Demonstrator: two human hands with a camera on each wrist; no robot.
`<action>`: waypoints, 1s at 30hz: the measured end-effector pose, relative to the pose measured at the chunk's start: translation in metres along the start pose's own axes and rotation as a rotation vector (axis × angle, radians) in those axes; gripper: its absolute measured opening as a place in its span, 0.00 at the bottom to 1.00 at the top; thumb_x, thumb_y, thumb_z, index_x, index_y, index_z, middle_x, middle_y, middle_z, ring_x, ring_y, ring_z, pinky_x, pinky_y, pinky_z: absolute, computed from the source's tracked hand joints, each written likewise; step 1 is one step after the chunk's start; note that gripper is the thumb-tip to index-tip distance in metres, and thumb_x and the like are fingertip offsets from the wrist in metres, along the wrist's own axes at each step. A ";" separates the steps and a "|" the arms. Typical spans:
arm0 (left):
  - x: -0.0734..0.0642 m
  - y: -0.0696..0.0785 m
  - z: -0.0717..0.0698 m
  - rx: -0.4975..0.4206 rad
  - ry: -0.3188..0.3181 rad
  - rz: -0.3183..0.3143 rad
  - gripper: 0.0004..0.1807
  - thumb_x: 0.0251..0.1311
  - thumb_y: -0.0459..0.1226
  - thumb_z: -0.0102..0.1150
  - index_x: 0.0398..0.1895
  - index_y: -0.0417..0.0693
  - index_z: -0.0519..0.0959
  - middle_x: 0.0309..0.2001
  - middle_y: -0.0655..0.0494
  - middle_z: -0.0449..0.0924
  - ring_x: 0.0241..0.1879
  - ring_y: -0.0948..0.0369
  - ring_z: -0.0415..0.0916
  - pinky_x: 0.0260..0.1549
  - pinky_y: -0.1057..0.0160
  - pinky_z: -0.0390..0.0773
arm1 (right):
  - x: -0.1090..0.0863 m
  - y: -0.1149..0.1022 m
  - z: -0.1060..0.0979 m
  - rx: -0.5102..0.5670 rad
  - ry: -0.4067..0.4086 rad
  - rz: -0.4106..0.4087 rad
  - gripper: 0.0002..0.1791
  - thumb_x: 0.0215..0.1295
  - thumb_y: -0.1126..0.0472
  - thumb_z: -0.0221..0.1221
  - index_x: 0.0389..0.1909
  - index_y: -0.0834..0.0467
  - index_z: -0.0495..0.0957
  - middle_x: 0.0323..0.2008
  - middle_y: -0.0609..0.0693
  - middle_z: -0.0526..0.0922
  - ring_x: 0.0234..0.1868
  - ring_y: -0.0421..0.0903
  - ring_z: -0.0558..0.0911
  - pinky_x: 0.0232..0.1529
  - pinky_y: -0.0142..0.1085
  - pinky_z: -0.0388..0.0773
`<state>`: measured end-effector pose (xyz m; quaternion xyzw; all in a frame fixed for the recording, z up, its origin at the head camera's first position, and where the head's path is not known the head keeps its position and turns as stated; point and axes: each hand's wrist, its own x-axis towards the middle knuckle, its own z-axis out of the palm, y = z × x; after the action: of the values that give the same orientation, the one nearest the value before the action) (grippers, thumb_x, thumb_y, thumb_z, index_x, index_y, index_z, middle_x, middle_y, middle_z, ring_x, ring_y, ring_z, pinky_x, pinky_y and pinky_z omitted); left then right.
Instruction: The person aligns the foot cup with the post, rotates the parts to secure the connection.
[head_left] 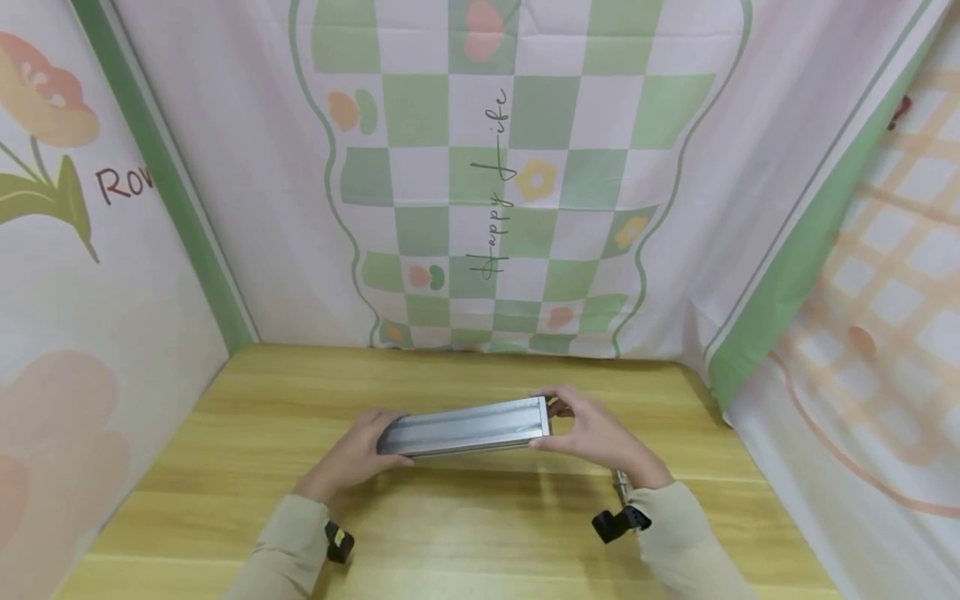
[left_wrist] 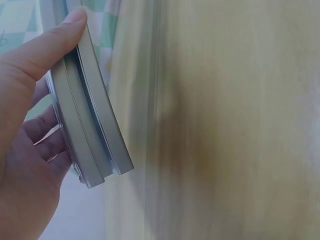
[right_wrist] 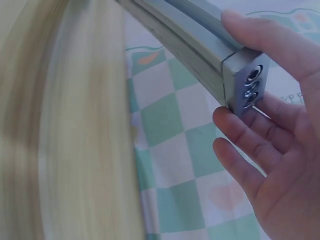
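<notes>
A silver grooved metal profile bar [head_left: 465, 427] is held up above the table, lying roughly level with its right end slightly higher. At its left end my left hand [head_left: 354, 450] grips it, thumb on the near side. My right hand [head_left: 600, 433] holds the other end between thumb and fingers. In the left wrist view, a long channel runs along the bar [left_wrist: 82, 125], with the left thumb across it. An end plate [right_wrist: 250, 80] with several round metal fittings faces the right palm in the right wrist view.
Under the bar is a wood-grain table [head_left: 465, 525]. A small metal piece [head_left: 621, 486] shows beside my right wrist, partly hidden. A patterned curtain [head_left: 487, 208] hangs behind the table's back edge, and more printed cloth [head_left: 892, 333] hangs at the right.
</notes>
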<state>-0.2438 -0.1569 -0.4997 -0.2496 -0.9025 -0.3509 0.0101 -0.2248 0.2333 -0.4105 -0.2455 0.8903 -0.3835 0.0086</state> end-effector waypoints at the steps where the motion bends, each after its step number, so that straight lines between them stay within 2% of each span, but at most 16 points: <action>1: 0.000 0.000 0.001 -0.009 0.001 0.004 0.46 0.53 0.58 0.71 0.71 0.46 0.68 0.64 0.47 0.71 0.61 0.49 0.68 0.61 0.44 0.71 | 0.000 -0.002 -0.001 -0.003 0.007 -0.010 0.40 0.52 0.47 0.76 0.65 0.52 0.72 0.51 0.48 0.78 0.50 0.46 0.78 0.59 0.51 0.75; 10: 0.001 0.000 0.008 -0.080 0.010 0.004 0.45 0.54 0.56 0.72 0.71 0.44 0.68 0.65 0.47 0.70 0.62 0.49 0.67 0.61 0.43 0.69 | 0.001 -0.009 -0.006 -0.005 0.058 -0.078 0.38 0.52 0.44 0.76 0.63 0.50 0.73 0.48 0.44 0.78 0.47 0.43 0.79 0.58 0.52 0.76; 18: 0.005 0.008 0.014 -0.153 -0.004 -0.002 0.44 0.56 0.53 0.73 0.72 0.44 0.67 0.68 0.47 0.67 0.65 0.48 0.66 0.63 0.43 0.67 | 0.004 -0.018 -0.012 0.000 0.132 -0.119 0.38 0.54 0.50 0.75 0.66 0.47 0.72 0.50 0.45 0.77 0.50 0.47 0.78 0.60 0.51 0.76; 25: 0.008 0.012 0.016 -0.173 -0.020 -0.012 0.46 0.55 0.58 0.71 0.73 0.47 0.67 0.70 0.48 0.66 0.67 0.49 0.65 0.65 0.44 0.65 | 0.004 -0.030 -0.018 -0.014 0.150 -0.117 0.39 0.56 0.51 0.75 0.69 0.46 0.71 0.55 0.46 0.75 0.52 0.45 0.76 0.61 0.49 0.75; 30: 0.010 0.019 0.018 -0.192 -0.020 -0.003 0.44 0.55 0.56 0.72 0.72 0.51 0.68 0.69 0.49 0.67 0.66 0.50 0.66 0.65 0.45 0.67 | 0.004 -0.036 -0.020 0.005 0.188 -0.123 0.40 0.56 0.51 0.74 0.70 0.43 0.70 0.58 0.45 0.74 0.55 0.45 0.75 0.62 0.45 0.74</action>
<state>-0.2415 -0.1287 -0.4995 -0.2517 -0.8650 -0.4335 -0.0234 -0.2173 0.2242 -0.3708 -0.2627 0.8694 -0.4068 -0.0981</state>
